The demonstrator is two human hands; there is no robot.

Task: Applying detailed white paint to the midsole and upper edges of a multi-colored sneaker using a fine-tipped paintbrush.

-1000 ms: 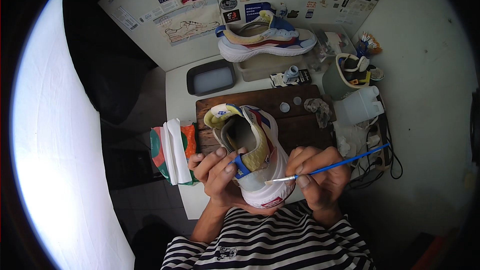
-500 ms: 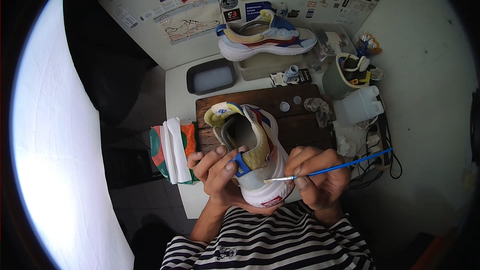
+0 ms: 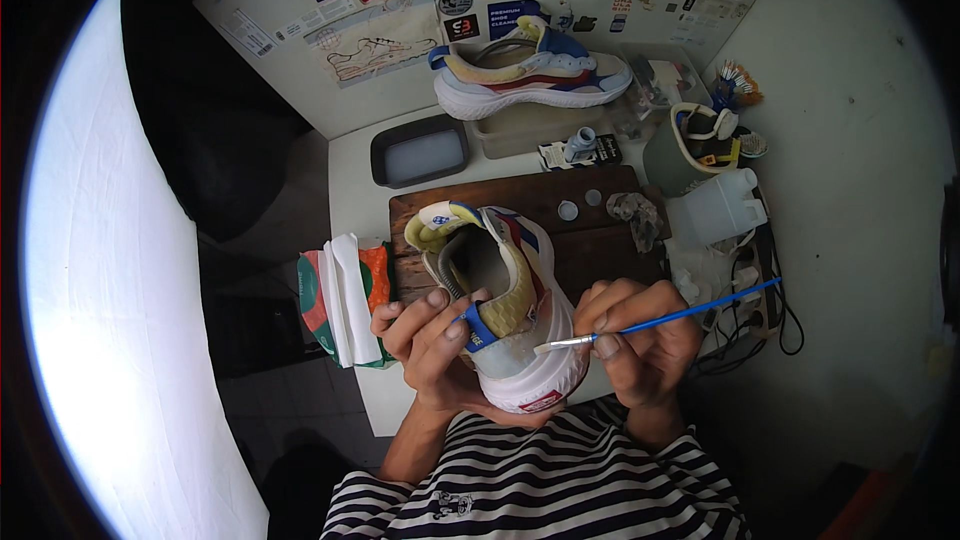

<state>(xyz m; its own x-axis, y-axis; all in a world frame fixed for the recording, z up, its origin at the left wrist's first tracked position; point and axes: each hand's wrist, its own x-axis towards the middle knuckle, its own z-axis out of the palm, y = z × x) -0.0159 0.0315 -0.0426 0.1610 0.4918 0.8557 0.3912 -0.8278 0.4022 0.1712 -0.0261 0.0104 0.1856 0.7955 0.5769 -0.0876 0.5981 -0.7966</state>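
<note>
A running shoe (image 3: 510, 302) with a white sole, yellowish upper and blue heel tab is tilted toward me, its heel nearest my body. My left hand (image 3: 432, 350) grips it from the left, fingertips by the collar and heel tab, with the palm under the sole. Between the thumb and fingers of my right hand (image 3: 640, 345) is a slim paintbrush (image 3: 690, 312) with a blue handle and metal ferrule. Its pale bristles touch or hover just over the shoe's side, above the heel part of the sole; exact contact is hard to tell.
Under the shoe's front lies a dark wooden board (image 3: 600, 250) with two small caps and a crumpled rag (image 3: 636, 220). Behind stand a dark tray (image 3: 420, 152), a small bottle (image 3: 580, 145) and the matching shoe (image 3: 535, 75). Tissues (image 3: 345, 300) lie left; a bin (image 3: 680, 155) and jug (image 3: 720, 208) right.
The brush tip has moved up and slightly right along the shoe's heel side, and my right hand has shifted with it. My left hand keeps its grip on the shoe.
</note>
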